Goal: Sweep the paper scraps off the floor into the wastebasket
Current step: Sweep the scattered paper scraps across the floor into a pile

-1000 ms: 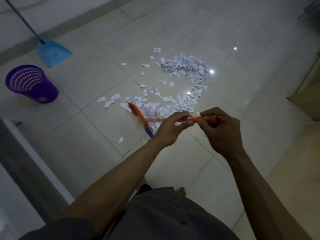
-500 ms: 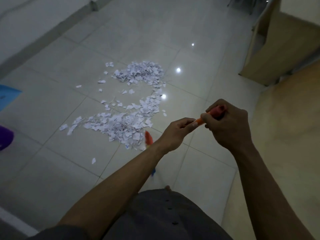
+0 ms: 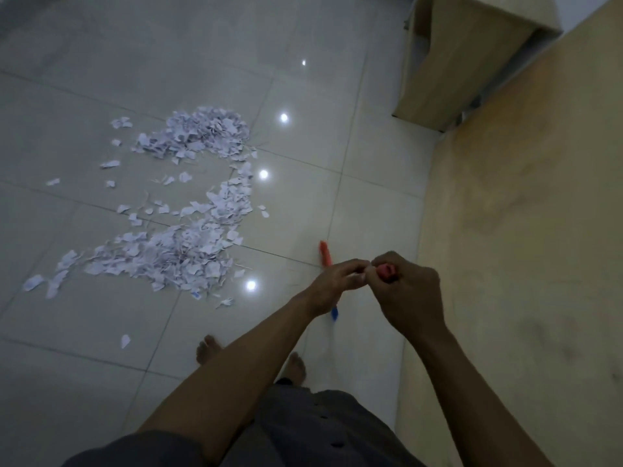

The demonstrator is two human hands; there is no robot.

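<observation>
From the head view, we see the tiled floor [image 3: 84,365] running open to the left and far side. On the right it ends at a pale wooden panel [image 3: 522,230], and a wooden cabinet [image 3: 448,55] stands at the far right, so the room for moving lies leftward. The paper scraps [image 3: 188,251] lie on the floor left of centre in two loose heaps, one far and one near, joined by a thin trail, with stray pieces scattered out to the left and toward our bare feet [image 3: 207,348]. Any marks on them are too small to read. The broom [image 3: 325,254] stands to the right of the near heap, apart from it and near the panel's edge. Its head's long axis runs roughly along that edge, the orange end pointing away from us and the blue end toward our feet, while the handle rises steeply at the camera. Our left hand [image 3: 337,281] has its fingers curled round the handle, touching our right hand [image 3: 408,291], which wraps the red top end in a closed grip.
</observation>
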